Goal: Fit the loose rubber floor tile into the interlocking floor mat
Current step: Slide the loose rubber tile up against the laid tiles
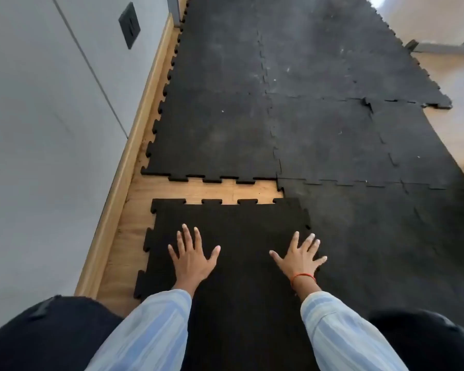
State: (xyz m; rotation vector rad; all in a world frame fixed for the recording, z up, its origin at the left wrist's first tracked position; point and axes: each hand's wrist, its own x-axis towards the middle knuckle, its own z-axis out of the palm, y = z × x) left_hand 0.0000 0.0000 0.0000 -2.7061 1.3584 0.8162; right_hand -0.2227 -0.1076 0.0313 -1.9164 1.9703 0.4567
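The interlocking floor mat (292, 103) of black rubber squares covers most of the wooden floor (212, 190), its toothed left edge running close along the wooden skirting board (123, 167) at the foot of the grey wall (38, 129). The loose rubber floor tile (233, 223) lies flat at the mat's near left corner, not yet locked in: a strip of bare wood shows between the tile's far teeth and the mat's near teeth, which face each other without meeting. The tile's right edge lies against the mat, and seems to sit slightly over it, though the dark rubber makes that join hard to read. Both hands rest palm down on the tile's near half, fingers spread, gripping nothing. The left hand (192, 259) is nearer the tile's left edge; the right hand (300, 259), with a red thread bracelet (302, 277) at the wrist, is by the tile's right edge. Pale blue striped sleeves (150, 330) cover both forearms.
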